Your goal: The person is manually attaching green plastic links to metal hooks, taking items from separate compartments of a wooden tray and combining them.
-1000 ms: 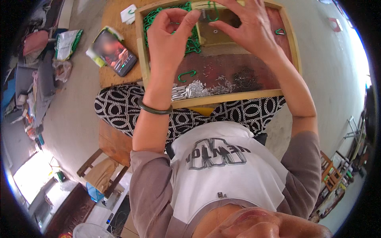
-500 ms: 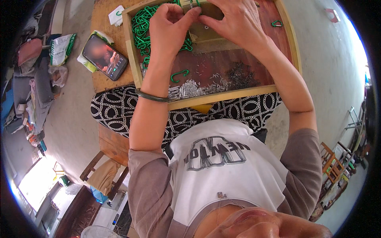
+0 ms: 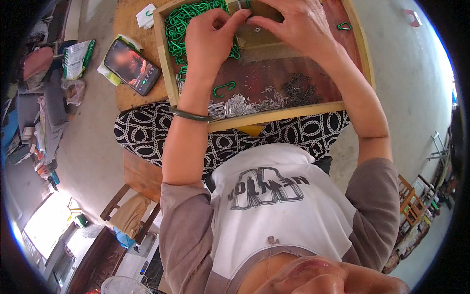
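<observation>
At the top edge of the view, both my hands work close together over a shallow wooden tray (image 3: 279, 116). My left hand (image 3: 209, 41) is closed, thumb and forefinger pinching at a small green carabiner (image 3: 243, 4) with a silver part, mostly cut off by the frame. Opposite it, my right hand (image 3: 301, 29) curves its thumb toward the same spot; its fingertips are out of frame. Below the fingers sits a brownish block (image 3: 264, 36) with a small round hole or stud. Green carabiner bodies (image 3: 180, 30) are heaped beside my left hand. One loose green hook (image 3: 224, 89) lies nearer me.
Silver pins (image 3: 237, 106) and dark small pins (image 3: 299, 89) lie along the tray's near side. Another green carabiner (image 3: 344, 26) rests at its right. Left of the tray, a phone (image 3: 131, 67) leans on a packet, near a white piece (image 3: 146, 17).
The whole view has shifted slightly. Both hands keep nearly the same pose around the small green carabiner, with only slight finger movement.
</observation>
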Motion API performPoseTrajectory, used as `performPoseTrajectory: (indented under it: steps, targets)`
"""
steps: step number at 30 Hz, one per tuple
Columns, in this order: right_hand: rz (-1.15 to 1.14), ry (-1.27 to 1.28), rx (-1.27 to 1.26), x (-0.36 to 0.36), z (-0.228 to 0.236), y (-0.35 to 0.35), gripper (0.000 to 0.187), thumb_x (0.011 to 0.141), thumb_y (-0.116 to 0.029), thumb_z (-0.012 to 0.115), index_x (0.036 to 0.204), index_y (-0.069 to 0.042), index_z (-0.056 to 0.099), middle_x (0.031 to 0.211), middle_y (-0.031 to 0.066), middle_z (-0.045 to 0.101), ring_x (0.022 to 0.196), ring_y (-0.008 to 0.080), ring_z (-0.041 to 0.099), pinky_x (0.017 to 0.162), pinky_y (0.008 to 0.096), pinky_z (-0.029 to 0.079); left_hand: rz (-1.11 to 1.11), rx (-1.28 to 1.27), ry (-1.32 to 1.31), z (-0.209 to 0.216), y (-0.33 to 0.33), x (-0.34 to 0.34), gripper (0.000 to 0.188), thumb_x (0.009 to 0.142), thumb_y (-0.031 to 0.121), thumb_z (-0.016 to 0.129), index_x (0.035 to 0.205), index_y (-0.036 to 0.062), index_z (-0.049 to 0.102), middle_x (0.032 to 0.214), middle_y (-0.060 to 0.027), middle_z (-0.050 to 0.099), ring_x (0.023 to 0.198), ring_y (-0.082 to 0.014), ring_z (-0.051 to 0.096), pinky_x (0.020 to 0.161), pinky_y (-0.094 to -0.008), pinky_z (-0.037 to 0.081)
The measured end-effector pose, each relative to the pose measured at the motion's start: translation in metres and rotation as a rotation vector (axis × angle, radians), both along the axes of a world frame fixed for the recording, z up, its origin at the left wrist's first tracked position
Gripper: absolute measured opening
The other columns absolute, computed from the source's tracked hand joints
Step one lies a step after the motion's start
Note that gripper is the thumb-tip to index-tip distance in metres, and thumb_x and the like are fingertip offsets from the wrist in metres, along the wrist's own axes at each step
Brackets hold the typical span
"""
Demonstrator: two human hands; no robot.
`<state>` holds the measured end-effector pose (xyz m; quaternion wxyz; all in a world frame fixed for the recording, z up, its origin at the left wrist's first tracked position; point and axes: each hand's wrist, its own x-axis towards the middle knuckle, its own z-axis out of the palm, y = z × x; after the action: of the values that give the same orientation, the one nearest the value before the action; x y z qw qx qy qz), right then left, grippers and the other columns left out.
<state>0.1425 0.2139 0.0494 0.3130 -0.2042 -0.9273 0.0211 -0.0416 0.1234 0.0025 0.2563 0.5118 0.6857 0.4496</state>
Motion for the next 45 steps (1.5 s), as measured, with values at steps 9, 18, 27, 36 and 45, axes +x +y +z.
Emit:
performPoseTrajectory:
  steps: [9,18,27,36,45]
  targets:
    - [0.040,0.038,-0.289,-0.012,0.018,0.007,0.051,0.098,-0.017,0.060,0.146,-0.004,0.054,0.131,0.0281,0.064,0.120,0.0408,0.064,0.101,0.0432,0.052,0.034,-0.029,0.149,-0.005,-0.002,-0.002,0.048,0.095,0.042,0.075,0.066,0.0036,0.068,0.050,-0.0028,0.053,0.048,-0.0091,0.050,0.048,-0.0312,0.038]
    - [0.192,0.071,-0.093,-0.020,0.005,0.008,0.051,0.088,-0.003,0.062,0.139,-0.005,0.061,0.113,0.0256,0.070,0.102,0.0411,0.069,0.091,0.0472,0.055,0.083,0.255,0.387,0.060,-0.023,0.025,0.067,0.078,0.031,0.086,0.131,0.0046,0.056,0.133,-0.0192,0.055,0.126,-0.0380,0.050,0.108,-0.0519,0.038]
    - [0.145,0.035,-0.031,-0.018,0.003,0.003,0.050,0.088,-0.004,0.064,0.138,-0.007,0.063,0.112,0.0247,0.071,0.101,0.0413,0.068,0.090,0.0486,0.054,0.194,0.397,1.033,0.028,-0.015,-0.006,0.065,0.070,0.039,0.089,0.117,0.0048,0.062,0.111,-0.0157,0.064,0.109,-0.0372,0.059,0.097,-0.0465,0.044]
    - [0.108,-0.033,-0.071,-0.020,0.004,0.002,0.049,0.089,-0.006,0.065,0.138,-0.007,0.062,0.105,0.0244,0.071,0.097,0.0416,0.068,0.086,0.0491,0.054,0.204,0.408,0.995,0.034,-0.015,-0.007,0.058,0.066,0.041,0.091,0.105,0.0076,0.066,0.100,-0.0114,0.068,0.100,-0.0328,0.064,0.093,-0.0441,0.045]
    - [0.110,-0.002,-0.105,-0.020,0.000,0.004,0.052,0.091,-0.010,0.065,0.142,-0.012,0.060,0.103,0.0212,0.072,0.094,0.0406,0.069,0.085,0.0481,0.054,0.173,0.404,0.915,0.036,-0.015,-0.006,0.057,0.065,0.039,0.092,0.106,0.0086,0.066,0.101,-0.0109,0.069,0.100,-0.0322,0.064,0.094,-0.0442,0.043]
